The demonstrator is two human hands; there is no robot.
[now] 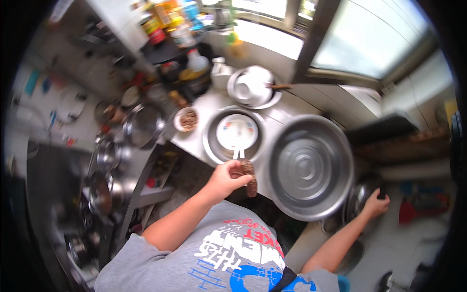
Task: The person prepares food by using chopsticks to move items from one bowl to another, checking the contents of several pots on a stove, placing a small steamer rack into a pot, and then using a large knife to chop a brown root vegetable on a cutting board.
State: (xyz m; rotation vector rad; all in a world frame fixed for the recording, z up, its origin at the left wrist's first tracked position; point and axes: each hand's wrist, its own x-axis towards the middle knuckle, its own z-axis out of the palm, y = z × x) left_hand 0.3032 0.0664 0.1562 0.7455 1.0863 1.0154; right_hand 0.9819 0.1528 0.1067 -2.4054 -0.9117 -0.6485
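Note:
My left hand (pixel 228 179) grips a dark reddish-brown piece of food (pixel 248 177), perhaps a sausage, with a white strip beside it. Just beyond it, a white plate with coloured marks (pixel 237 131) rests in a metal bowl (pixel 210 149). To the right is a large, wide metal basin (pixel 308 168). My right hand (pixel 376 205) is stretched out to the far right, over a round, shiny metal lid or pot (pixel 361 193); its fingers are apart, and whether they touch the metal cannot be told.
A small bowl of brown pieces (pixel 186 119) stands at the counter's left corner. Behind are stacked white bowls (pixel 251 87), a white bottle (pixel 220 73) and blurred condiment bottles (pixel 175 25). Metal pots (pixel 144 126) are at left. An open window frame (pixel 310 47) is at the upper right.

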